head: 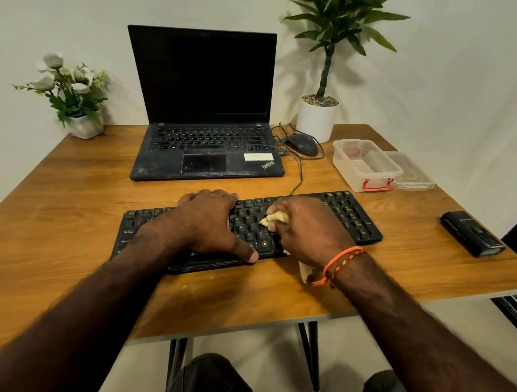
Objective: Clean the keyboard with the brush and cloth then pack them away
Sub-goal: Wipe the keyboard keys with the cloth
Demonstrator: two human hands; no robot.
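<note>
Wiping looks to be the step in hand: the keyboard (346,214) lies flat near the front edge of the table (67,198), roughly at its middle, and a pale yellow cloth (275,217) is bunched in the right hand (305,226) over the keys just right of centre. Whether the brushing part is already done cannot be judged, since no brush can be picked out for certain; a dark oblong thing (471,233) near the right edge may be it or its case, too indistinct to say. Packing away is plainly still to come, as the clear plastic box (366,162) stands open toward the back right corner with its lid (412,172) lying just beside it. The right hand is curled closed round the cloth, knuckles up, wrist bent over the front edge of the keyboard, with a tail of cloth hanging below the wrist onto the table. The left hand (208,221) lies palm down across the left-centre keys, fingers spread and fairly straight, thumb reaching to the keyboard's front rim; it holds nothing and seems to steady the board. Both forearms come in from the front edge.
</note>
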